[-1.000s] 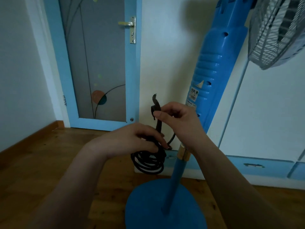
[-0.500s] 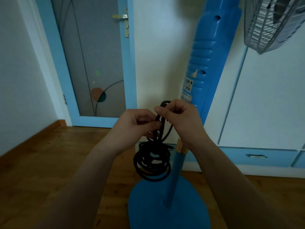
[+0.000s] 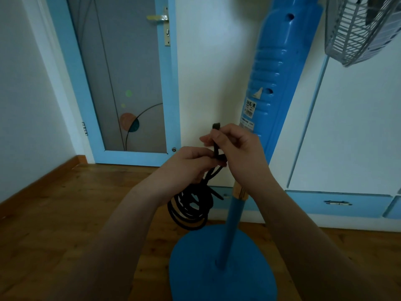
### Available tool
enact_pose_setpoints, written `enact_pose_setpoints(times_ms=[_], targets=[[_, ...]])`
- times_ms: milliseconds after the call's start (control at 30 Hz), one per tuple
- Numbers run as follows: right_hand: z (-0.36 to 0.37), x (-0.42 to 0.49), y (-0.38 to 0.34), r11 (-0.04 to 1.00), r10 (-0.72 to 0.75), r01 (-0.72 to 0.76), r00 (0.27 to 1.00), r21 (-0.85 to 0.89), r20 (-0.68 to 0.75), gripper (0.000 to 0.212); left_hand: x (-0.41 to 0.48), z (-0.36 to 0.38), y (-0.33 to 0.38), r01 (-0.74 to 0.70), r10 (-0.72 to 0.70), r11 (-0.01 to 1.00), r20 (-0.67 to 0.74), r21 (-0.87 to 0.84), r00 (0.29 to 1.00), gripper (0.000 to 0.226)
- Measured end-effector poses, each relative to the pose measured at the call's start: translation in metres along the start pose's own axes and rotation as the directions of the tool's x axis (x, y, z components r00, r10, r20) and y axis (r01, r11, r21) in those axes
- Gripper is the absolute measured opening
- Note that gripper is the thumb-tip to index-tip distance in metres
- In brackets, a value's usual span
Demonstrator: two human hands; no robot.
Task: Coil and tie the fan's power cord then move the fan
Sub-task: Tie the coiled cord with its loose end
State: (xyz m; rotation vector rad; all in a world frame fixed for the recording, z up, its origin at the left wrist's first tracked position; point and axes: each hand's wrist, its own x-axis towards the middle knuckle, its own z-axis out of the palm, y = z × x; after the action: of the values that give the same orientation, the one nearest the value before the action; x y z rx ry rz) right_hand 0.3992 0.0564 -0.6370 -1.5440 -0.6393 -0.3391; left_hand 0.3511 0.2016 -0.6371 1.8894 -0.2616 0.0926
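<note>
A blue pedestal fan (image 3: 275, 68) stands before me on a round blue base (image 3: 221, 268); its grey grille (image 3: 360, 29) shows at the top right. The black power cord (image 3: 191, 209) hangs in several loops left of the fan's pole. My left hand (image 3: 186, 164) grips the top of the bundle. My right hand (image 3: 238, 148) pinches a black strap end (image 3: 216, 127) that sticks up above the fingers. The two hands touch over the cord, and where the strap wraps is hidden by my fingers.
A blue-framed door (image 3: 121, 83) with a brass handle (image 3: 159, 18) is closed at the left. White cabinets with blue drawers (image 3: 338, 203) stand behind the fan at the right. The floor (image 3: 71, 213) is wooden, with a skirting board along the left wall.
The strap end went down into a loop between both hands half a second ago and now sticks up again above my right fingers. The coil stays hanging in my left hand.
</note>
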Motion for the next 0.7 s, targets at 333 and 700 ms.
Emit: enact_pose_setpoints(times_ms=[333, 700], targets=[[-0.003, -0.001, -0.001, 0.872, -0.067, 0.085, 0.996, -0.481, 0.054, 0.028, 0.003, -0.003, -0.002, -0.006, -0.009, 0.998, -0.26, -0.06, 0.965, 0.036], [-0.006, -0.006, 0.001, 0.882, 0.061, 0.073, 0.962, -0.466, 0.265, 0.011, -0.002, -0.024, -0.002, -0.182, 0.202, 0.979, -0.336, 0.09, 0.92, 0.026]])
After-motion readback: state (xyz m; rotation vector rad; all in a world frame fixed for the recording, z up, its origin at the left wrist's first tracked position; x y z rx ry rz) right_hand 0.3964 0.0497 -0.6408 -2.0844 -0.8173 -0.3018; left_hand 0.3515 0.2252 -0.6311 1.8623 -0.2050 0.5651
